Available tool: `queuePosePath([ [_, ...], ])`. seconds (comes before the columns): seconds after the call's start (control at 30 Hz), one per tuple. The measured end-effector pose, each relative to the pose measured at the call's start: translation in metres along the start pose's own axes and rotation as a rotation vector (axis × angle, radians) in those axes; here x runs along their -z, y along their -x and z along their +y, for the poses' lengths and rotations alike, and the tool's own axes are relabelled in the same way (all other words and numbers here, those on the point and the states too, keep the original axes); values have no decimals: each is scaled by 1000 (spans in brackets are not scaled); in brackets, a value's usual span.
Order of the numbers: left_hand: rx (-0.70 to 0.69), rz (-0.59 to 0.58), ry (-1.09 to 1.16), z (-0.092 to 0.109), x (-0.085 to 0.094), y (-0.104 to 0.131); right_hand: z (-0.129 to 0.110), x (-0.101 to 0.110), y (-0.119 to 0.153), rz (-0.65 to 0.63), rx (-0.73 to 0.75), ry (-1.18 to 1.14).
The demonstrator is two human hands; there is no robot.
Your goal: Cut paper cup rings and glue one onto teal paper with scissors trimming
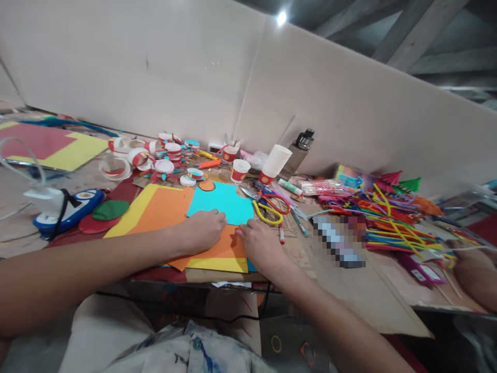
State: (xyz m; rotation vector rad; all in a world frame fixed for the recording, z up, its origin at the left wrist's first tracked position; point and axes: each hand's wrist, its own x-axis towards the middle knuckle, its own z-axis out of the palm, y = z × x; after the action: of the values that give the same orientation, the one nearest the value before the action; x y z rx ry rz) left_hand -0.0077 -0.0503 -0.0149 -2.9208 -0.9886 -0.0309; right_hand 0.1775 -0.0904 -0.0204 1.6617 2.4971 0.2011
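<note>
A light-blue sheet of paper (221,201) with a curved notch in its top edge lies over orange paper (163,213) and yellow paper (128,213). My left hand (204,229) rests on the lower left of the blue sheet, its fingers curled together at the near edge. At the lower right corner my right hand (259,243) has its fingers pinched on the same sheet. The fingertips partly hide the paper's edge. Scissors (267,203) with red and yellow handle loops lie just beyond my right hand. An orange paper disc (207,185) touches the blue sheet's top edge.
Cut paper cups (142,158) crowd the back left. A white cup stack (276,160) and a bottle (297,155) stand behind. Coloured pipe cleaners (399,228) pile up at right, near another person's hand (476,267). A blue-and-white power strip (72,210) and green disc (111,210) lie left.
</note>
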Motion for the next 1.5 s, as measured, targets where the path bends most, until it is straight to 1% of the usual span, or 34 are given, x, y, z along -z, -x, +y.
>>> queuePosePath([
  [0.13, -5, -65, -43, 0, 5, 7, 4, -3, 3, 28, 4, 10],
  [0.23, 12, -89, -65, -5, 7, 16, 6, -3, 6, 34, -7, 0],
  [0.4, 43, -62, -29, -14, 7, 29, 7, 7, 12, 17, -38, 4],
  [0.57, 75, -43, 8, -16, 9, 30, 6, 20, 10, 1, -109, -37],
  [0.67, 95, 18, 81, -21, 9, 29, 8, 24, 1, 53, -131, -46],
  [0.73, 122, 121, 165, -28, 9, 30, 10, 26, -7, 83, -85, -45],
  [0.83, 191, 348, 286, -37, 15, 33, 13, 25, -18, 11, 13, -25],
  [0.87, 217, 383, 324, -38, 18, 34, 14, 25, -20, -15, 37, -15],
  [0.9, 244, 377, 375, -38, 21, 36, 15, 26, -22, -27, 51, -6],
  [0.93, 275, 325, 449, -36, 24, 37, 15, 26, -23, -24, 56, -4],
  [1.0, 334, 126, 692, -29, 28, 40, 16, 28, -23, 13, 58, -49],
  [1.07, 371, -49, 1008, -19, 29, 40, 17, 31, -23, 62, 38, -168],
  [1.13, 397, -206, 1326, -10, 27, 39, 19, 35, -25, 92, -4, -339],
  [1.17, 402, -259, 1467, -6, 26, 37, 20, 37, -27, 96, -22, -429],
  [1.2, 413, -289, 1593, -2, 25, 35, 21, 39, -28, 98, -30, -516],
  [1.23, 435, -283, 1699, 0, 24, 33, 22, 41, -29, 101, -23, -597],
  [1.27, 470, -241, 1786, 2, 23, 31, 22, 44, -30, 106, -3, -668],
  [1.3, 516, -169, 1854, 3, 23, 29, 21, 46, -31, 111, 24, -727],
  [1.37, 603, 26, 1931, 4, 23, 25, 17, 50, -32, 119, 78, -812],
  [1.4, 620, 126, 1946, 4, 22, 23, 14, 51, -32, 119, 99, -841],
  [1.47, 587, 289, 1951, 1, 21, 21, 7, 54, -32, 132, 130, -907],
  [1.5, 555, 353, 1945, -2, 22, 20, 5, 55, -33, 162, 140, -951],
])
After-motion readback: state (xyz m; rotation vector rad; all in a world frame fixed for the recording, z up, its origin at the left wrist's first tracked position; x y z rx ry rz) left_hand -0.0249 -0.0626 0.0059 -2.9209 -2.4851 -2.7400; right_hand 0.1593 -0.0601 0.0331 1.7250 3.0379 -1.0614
